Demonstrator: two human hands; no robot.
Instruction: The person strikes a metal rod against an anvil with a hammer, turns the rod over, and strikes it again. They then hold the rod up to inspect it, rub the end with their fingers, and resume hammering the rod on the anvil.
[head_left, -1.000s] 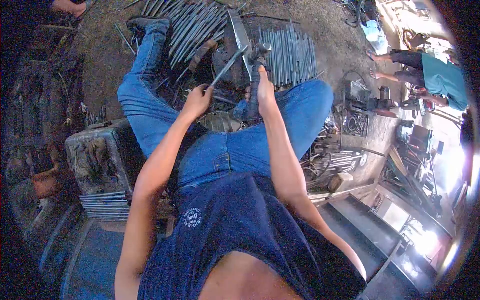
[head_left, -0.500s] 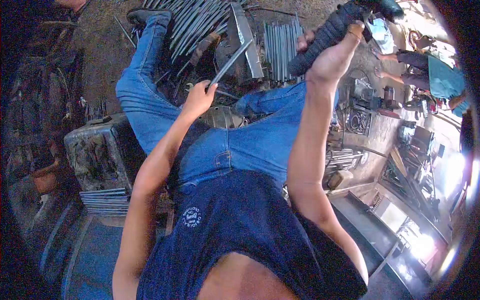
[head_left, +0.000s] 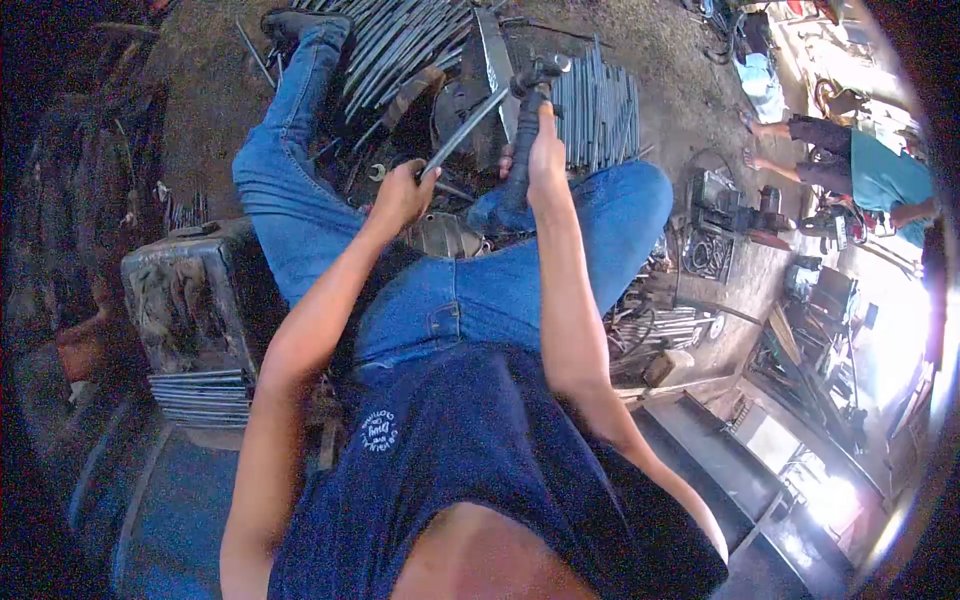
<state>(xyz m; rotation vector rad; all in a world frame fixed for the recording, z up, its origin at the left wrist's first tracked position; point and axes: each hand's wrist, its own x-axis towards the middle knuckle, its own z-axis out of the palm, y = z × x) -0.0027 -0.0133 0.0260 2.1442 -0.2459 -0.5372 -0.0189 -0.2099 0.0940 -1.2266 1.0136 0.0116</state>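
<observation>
My left hand (head_left: 400,192) is clamped on the rod (head_left: 462,130), pinning its tip on the anvil's (head_left: 492,62) edge, so my right hand (head_left: 540,160), wrapped around the hammer (head_left: 528,110), lands square.

I hold a thin grey steel rod (head_left: 462,130) slanted across the edge of the anvil (head_left: 492,60); my dark-handled hammer (head_left: 528,120) stands upright, head meeting the rod's far end.
</observation>
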